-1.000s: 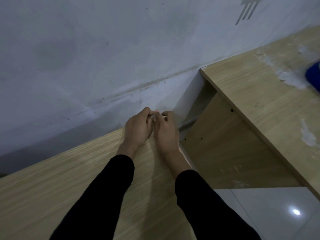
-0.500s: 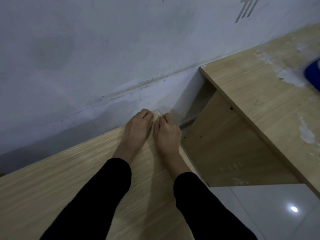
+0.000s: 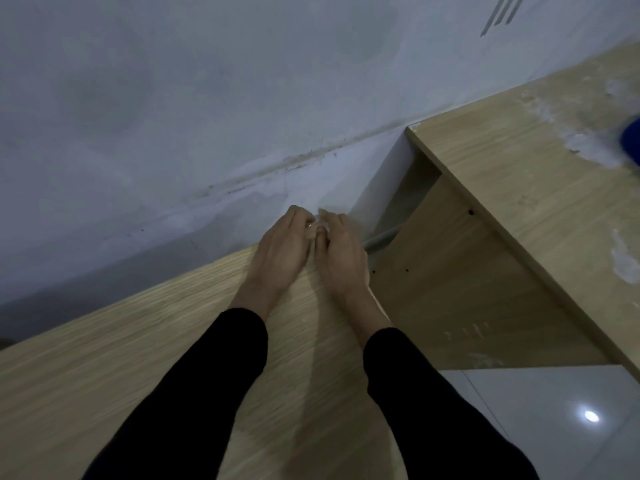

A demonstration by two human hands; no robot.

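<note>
At 12 o'clock, over the far corner of the wooden board (image 3: 138,341): curled fingers of my left hand (image 3: 282,251) and right hand (image 3: 341,252) pinched a small pale piece (image 3: 320,224) between them, too blurred to identify. Wall (image 3: 207,98) stood just beyond; desk (image 3: 519,188) stood at 2 o'clock.

A stained grey wall (image 3: 173,98) stands behind a wooden tabletop (image 3: 104,375) and a white-smeared wooden desk (image 3: 519,202); glossy white floor tiles (image 3: 540,445) between them carry a bright reflection (image 3: 591,416).
</note>
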